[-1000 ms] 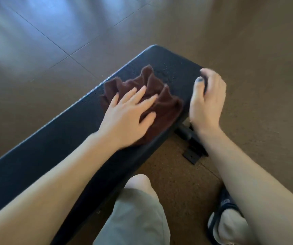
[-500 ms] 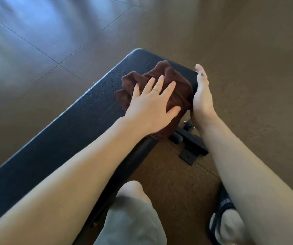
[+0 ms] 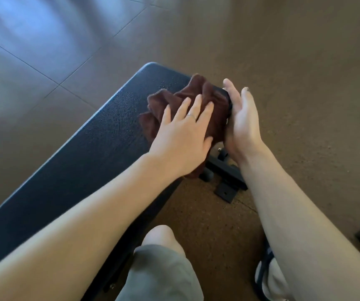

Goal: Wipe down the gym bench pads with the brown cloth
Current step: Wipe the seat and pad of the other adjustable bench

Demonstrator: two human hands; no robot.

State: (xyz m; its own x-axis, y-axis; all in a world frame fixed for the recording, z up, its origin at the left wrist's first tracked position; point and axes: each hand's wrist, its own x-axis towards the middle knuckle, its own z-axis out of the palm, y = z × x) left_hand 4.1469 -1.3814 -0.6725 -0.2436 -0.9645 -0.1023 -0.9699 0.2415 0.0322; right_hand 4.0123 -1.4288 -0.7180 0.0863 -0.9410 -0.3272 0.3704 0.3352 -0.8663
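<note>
Brown floor under one bench pad (image 3: 83, 157); left hand (image 3: 181, 135) flat-fingered presses one brown cloth (image 3: 205, 98), right hand (image 3: 242, 122) open-fingered beside.

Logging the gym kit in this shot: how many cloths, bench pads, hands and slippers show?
Brown cloth: 1
Bench pad: 1
Hands: 2, left hand, right hand
Slipper: 1
Total: 5
</note>
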